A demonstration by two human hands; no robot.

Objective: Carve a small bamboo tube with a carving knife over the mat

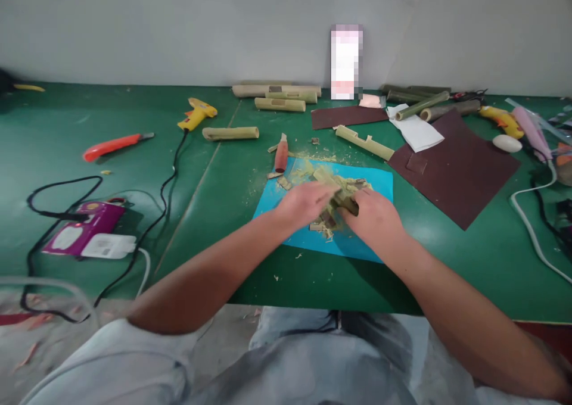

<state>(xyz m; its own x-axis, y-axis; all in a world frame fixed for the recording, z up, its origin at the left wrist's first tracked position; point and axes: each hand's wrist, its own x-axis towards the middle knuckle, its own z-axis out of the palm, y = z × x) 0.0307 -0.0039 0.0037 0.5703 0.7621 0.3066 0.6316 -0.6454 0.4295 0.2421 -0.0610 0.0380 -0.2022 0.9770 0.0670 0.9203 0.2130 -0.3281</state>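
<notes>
Over a blue sheet strewn with bamboo shavings, my two hands work close together. My right hand is closed around a short bamboo piece, its dark hollow end showing by the fingers. From the left, my left hand reaches against that piece, its fingers pinched together; what they hold is hidden and slightly blurred. Just beyond the sheet's upper left edge lies a short red-handled knife, with bamboo chips near it.
Cut bamboo tubes lie toward the wall. On the left are an orange utility knife, a yellow glue gun and a purple power strip with cords. To the right lie brown sandpaper, white paper and a pink tool.
</notes>
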